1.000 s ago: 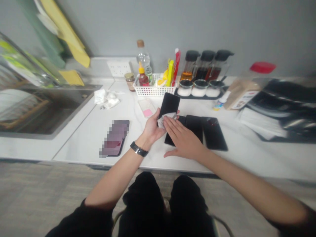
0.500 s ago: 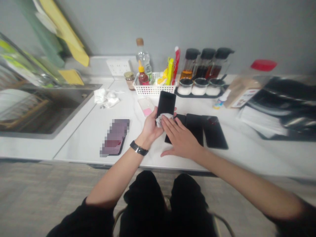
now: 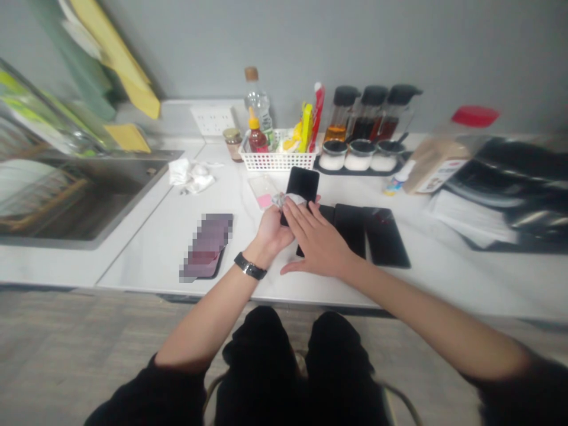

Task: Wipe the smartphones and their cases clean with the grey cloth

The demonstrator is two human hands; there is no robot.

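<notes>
A black-screened smartphone (image 3: 304, 181) rests in my left hand (image 3: 271, 228), which is closed around its lower part and wears a dark wristband. The phone is tilted up above the counter. My right hand (image 3: 317, 239) holds a crumpled white tissue (image 3: 288, 200) beneath its fingertips, against the phone's screen. Its fingers are long and close together, with the thumb out to the side. Under and beside this hand lie several dark devices, among them a black tablet or phone (image 3: 387, 236). Behind the left hand is a clear phone case (image 3: 261, 190) with a pink patch.
A purple-looking phone (image 3: 206, 248), partly pixelated, lies left on the counter. Crumpled tissues (image 3: 190, 176) sit near the sink (image 3: 102, 236). Behind stand a white basket (image 3: 277, 161) of bottles and packets, a rack of seasoning jars (image 3: 358, 157), and a red-lidded container (image 3: 439, 160).
My right hand and the tissue have slid a little up and left across the phone. The phone has shifted slightly right and down, still in my left hand.
</notes>
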